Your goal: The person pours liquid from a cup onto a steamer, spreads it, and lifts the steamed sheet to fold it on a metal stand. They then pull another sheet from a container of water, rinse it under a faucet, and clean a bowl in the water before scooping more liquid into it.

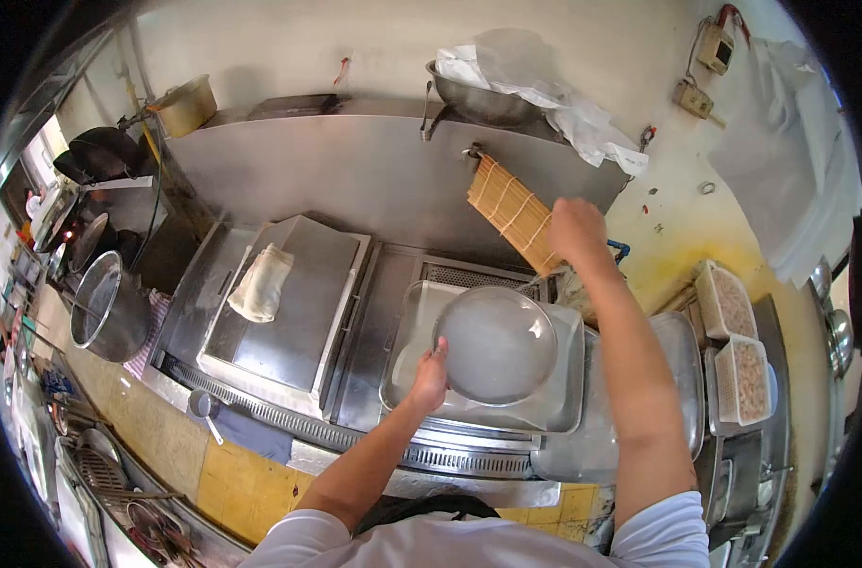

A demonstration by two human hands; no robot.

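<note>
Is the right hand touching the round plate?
No, the right hand is at the bamboo mat; the left hand grips the round plate.

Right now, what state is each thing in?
left hand: gripping the rim of the round plate.
round plate: held over the steel tray.
right hand: on the bamboo mat, grip unclear.
bamboo mat: unrolled, leaning on the back wall.
cloth: folded, lying on the flat lid.
tubs: open, filled.

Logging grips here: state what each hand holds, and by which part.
Left hand grips the round pan by its left rim. Right hand touches the bamboo mat at its lower end; grip unclear.
</note>
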